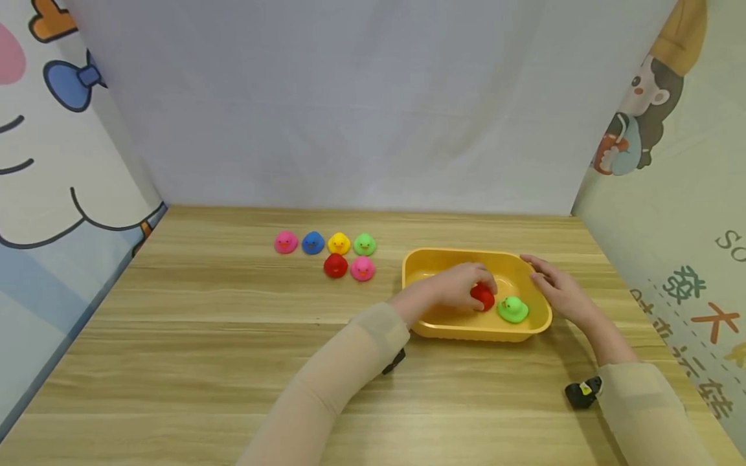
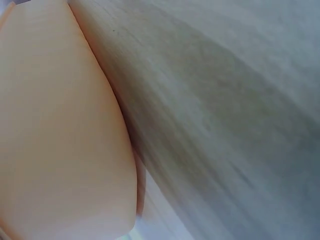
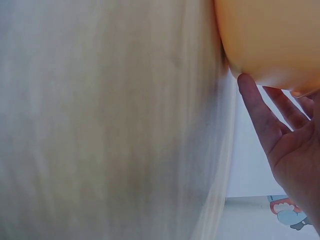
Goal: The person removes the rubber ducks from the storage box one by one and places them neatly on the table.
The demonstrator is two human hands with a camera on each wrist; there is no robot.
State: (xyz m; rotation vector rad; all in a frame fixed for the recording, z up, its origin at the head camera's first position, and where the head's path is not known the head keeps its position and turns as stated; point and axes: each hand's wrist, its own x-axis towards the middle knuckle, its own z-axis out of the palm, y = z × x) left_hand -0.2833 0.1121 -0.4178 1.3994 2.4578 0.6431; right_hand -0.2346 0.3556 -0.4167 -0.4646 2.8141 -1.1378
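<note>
In the head view my left hand [image 1: 463,287] reaches into a yellow-orange plastic basin [image 1: 476,333] and holds a red rubber duck [image 1: 483,296] with its fingers and thumb. Beside it in the basin sits a light green rubber duck [image 1: 513,309]. My right hand [image 1: 561,289] is at the basin's right end. Its extended fingers touch the outer wall, as the right wrist view shows with the thumb [image 3: 260,112] against the basin [image 3: 275,40]. The left wrist view holds only the basin's side [image 2: 65,125] and the tabletop; the left hand is out of it.
Left of the basin, small rubber ducks stand in two rows: pink [image 1: 285,243], blue [image 1: 313,243], yellow [image 1: 339,244] and green [image 1: 364,244] behind, red [image 1: 335,266] and pink [image 1: 362,268] in front. A white cloth [image 1: 361,116] hangs behind the wooden table [image 1: 204,343].
</note>
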